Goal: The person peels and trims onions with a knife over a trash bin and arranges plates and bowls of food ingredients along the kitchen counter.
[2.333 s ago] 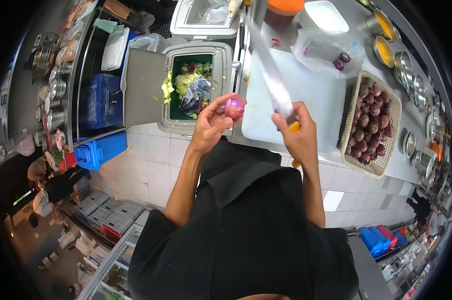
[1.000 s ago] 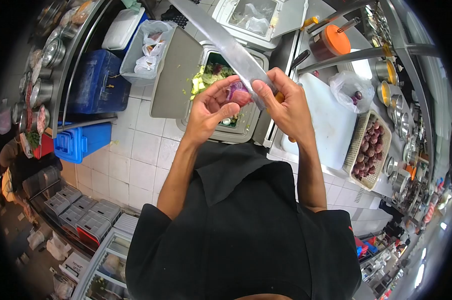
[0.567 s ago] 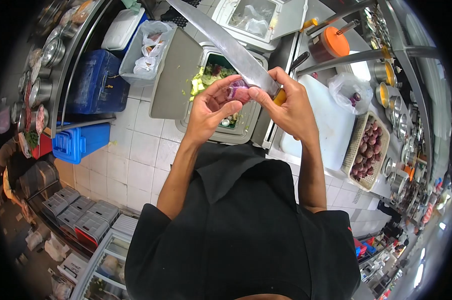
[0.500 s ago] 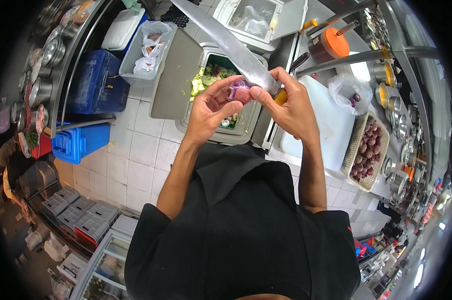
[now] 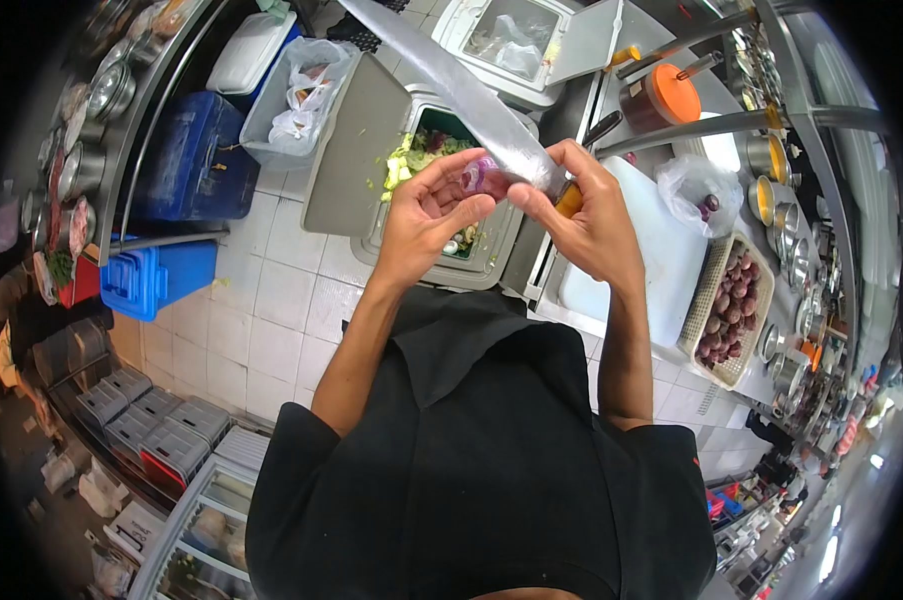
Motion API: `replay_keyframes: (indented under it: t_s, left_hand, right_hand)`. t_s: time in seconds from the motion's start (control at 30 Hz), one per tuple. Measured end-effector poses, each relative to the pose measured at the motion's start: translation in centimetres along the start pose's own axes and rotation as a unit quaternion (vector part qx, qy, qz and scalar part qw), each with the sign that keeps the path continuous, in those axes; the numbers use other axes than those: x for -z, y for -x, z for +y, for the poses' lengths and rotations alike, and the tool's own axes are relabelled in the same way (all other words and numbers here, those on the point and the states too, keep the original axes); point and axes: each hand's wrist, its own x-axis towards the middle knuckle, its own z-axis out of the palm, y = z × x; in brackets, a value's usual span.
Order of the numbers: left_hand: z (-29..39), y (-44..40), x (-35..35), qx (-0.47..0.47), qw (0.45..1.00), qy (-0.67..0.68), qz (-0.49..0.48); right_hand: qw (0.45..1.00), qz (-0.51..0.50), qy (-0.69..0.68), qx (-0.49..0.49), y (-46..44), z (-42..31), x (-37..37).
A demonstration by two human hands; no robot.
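Note:
My left hand [image 5: 423, 222] is closed around a purple-red onion [image 5: 483, 177], its fingers behind and its thumb in front. In my right hand [image 5: 593, 212] is a large knife [image 5: 461, 92] with a broad grey blade and a yellow handle [image 5: 569, 200]. The blade slants up and left, and its heel end lies close beside the onion. My right thumb rests near the onion; I cannot tell whether it touches. Beneath both hands stands an open bin [image 5: 499, 262] holding green and pale vegetable scraps [image 5: 403, 165].
To the right, a white cutting board [image 5: 631, 265] lies on the counter. Beside it are a beige basket [image 5: 693, 318] of red onions [image 5: 733, 310] and a plastic bag [image 5: 686, 190]. An orange-lidded container [image 5: 676, 95] stands farther back. Blue bins [image 5: 196, 160] are on the left.
The thumb of my right hand has drawn back slightly from the onion, and the right hand has shifted a little to the right. The onion has turned slightly in my left hand.

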Motion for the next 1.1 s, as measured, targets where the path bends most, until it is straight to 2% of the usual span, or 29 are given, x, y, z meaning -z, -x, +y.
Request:
replay_keyframes:
  t_s: [0.07, 0.13, 0.23, 0.27, 0.33, 0.47, 0.67, 0.73, 0.83, 1.1]
  left_hand:
    - [0.0, 0.0, 0.0, -0.005, 1.0, -0.006, 0.01]
    - [-0.1, 0.0, 0.1, -0.015, 1.0, -0.009, 0.001]
    - [0.4, 0.2, 0.0, -0.001, 1.0, -0.007, 0.0]
    - [0.3, 0.3, 0.1, -0.001, 1.0, -0.007, 0.0]
    - [0.2, 0.5, 0.2, -0.012, 0.999, -0.037, 0.003]
    - [0.5, 0.7, 0.0, -0.022, 0.999, -0.044, 0.021]
    - [0.4, 0.7, 0.2, 0.021, 0.997, -0.01, 0.076]
    - [0.5, 0.9, 0.4, 0.02, 0.997, -0.026, 0.066]
    - [0.3, 0.9, 1.1, 0.018, 0.998, -0.017, 0.053]
    - [-0.3, 1.2, 1.4, 0.023, 0.999, 0.046, 0.018]
  right_hand:
    - [1.0, -0.002, 0.008, 0.012, -0.1, 0.0, 0.1]
    - [0.997, 0.024, 0.032, 0.071, -0.3, 0.1, 0.0]
    - [0.994, 0.032, 0.062, 0.088, -0.5, 0.0, -0.1]
    - [0.994, 0.031, 0.063, 0.088, -0.5, -0.2, -0.1]
    - [0.998, 0.016, 0.054, 0.022, -0.4, -0.4, -0.2]
    - [0.999, 0.002, 0.039, 0.032, -0.5, -0.5, -0.4]
    - [0.998, -0.026, 0.034, 0.039, -0.7, -0.9, -0.5]
    - [0.994, 0.0, 0.064, 0.091, -0.9, -0.2, -0.5]
    - [0.992, 0.013, 0.049, 0.119, -1.1, -0.2, -0.5]
    - [0.993, 0.028, 0.042, 0.109, -0.9, -0.9, -1.1]
